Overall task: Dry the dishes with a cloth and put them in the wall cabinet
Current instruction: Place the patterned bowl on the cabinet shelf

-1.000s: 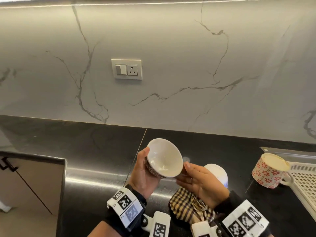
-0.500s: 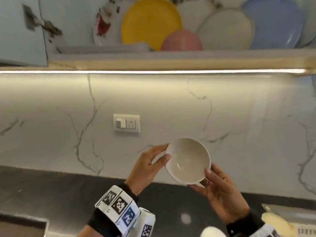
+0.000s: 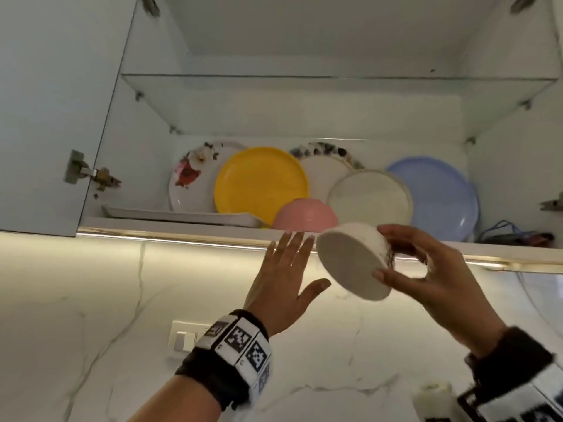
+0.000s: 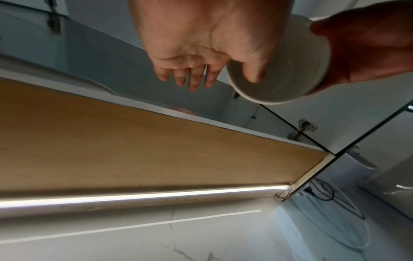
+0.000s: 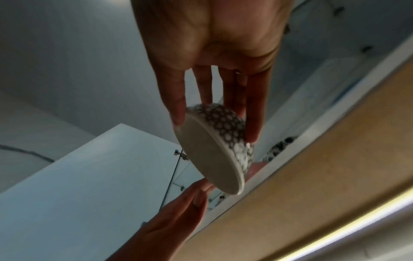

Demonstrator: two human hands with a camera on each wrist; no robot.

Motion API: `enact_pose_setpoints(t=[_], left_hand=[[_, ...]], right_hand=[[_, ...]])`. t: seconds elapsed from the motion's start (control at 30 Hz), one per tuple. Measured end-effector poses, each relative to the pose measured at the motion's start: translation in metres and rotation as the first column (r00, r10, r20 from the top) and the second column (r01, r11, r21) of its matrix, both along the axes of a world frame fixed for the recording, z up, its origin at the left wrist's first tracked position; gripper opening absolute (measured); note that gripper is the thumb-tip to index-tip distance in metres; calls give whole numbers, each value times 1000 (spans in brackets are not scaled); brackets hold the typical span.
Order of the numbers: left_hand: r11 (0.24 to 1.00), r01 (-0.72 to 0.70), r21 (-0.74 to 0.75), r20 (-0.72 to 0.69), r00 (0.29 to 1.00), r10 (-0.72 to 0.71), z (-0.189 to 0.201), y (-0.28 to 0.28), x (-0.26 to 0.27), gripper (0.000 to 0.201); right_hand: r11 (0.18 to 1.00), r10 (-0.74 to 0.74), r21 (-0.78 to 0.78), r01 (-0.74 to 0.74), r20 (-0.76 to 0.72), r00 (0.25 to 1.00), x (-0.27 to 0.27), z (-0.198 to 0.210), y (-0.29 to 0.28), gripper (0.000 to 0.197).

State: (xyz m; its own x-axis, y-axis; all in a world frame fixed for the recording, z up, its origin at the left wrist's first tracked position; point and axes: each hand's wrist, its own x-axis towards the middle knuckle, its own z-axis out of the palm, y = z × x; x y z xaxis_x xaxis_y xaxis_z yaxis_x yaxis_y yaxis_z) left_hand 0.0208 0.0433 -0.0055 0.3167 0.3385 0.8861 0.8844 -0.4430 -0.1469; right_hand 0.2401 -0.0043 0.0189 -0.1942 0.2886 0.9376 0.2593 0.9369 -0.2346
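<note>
Bowl (image 3: pixel 353 263), patterned, tilted below the wall cabinet (image 3: pixel 213 229) shelf.
Right hand (image 3: pixel 426 269) pinches its rim and base; left hand (image 3: pixel 283 281) spread flat alongside.

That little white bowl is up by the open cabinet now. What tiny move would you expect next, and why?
Probably lifting the bowl over the shelf edge and setting it down in front of the pink bowl. The right hand alone grips it, tilted, just below the shelf, while the left hand is open beside it.

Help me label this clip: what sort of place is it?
Most likely a home kitchen: an open wall cabinet holding plates, a marble backsplash with a switch plate, and a right hand lifting a bowl.
</note>
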Motion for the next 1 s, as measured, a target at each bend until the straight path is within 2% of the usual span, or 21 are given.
enact_pose_setpoints(t=[0.07, 0.1, 0.17, 0.23, 0.37, 0.43, 0.5, 0.67, 0.87, 1.0], left_hand=[[999, -8, -36, -26, 1000, 7, 9, 4, 11, 103], [998, -34, -54, -44, 999, 32, 14, 7, 15, 103], [981, -159, -111, -116, 982, 146, 21, 15, 20, 102], [952, -253, -171, -127, 964, 233, 23, 28, 23, 96], [933, -336, -130, -166, 935, 314, 21, 40, 24, 106], [934, -337, -116, -174, 933, 315, 20, 42, 21, 106], [937, -341, -71, -176, 929, 325, 16, 46, 17, 103], [933, -358, 38, -196, 913, 358, 10, 57, 13, 119], [917, -398, 20, -194, 899, 394, 9, 54, 16, 122], [909, -417, -11, -215, 888, 406, 12, 48, 21, 118]], right_hand=[[981, -155, 126, 149, 40, 987, 5, 22, 4, 58], [944, -272, 211, 252, 69, 960, 6, 33, 7, 55], [800, -530, 397, 449, 119, 839, 7, 54, 16, 55], [693, -684, 478, 539, 199, 702, 5, 70, 26, 56], [563, -825, 495, 661, 389, 411, -1, 83, 44, 55], [540, -830, 480, 691, 438, 345, -1, 85, 52, 51], [550, -815, 440, 710, 469, 341, 1, 86, 62, 47], [668, -718, 312, 676, 512, 473, 4, 82, 86, 47], [687, -661, 222, 692, 588, 467, 2, 67, 102, 71], [646, -685, 270, 714, 618, 386, 4, 56, 110, 77]])
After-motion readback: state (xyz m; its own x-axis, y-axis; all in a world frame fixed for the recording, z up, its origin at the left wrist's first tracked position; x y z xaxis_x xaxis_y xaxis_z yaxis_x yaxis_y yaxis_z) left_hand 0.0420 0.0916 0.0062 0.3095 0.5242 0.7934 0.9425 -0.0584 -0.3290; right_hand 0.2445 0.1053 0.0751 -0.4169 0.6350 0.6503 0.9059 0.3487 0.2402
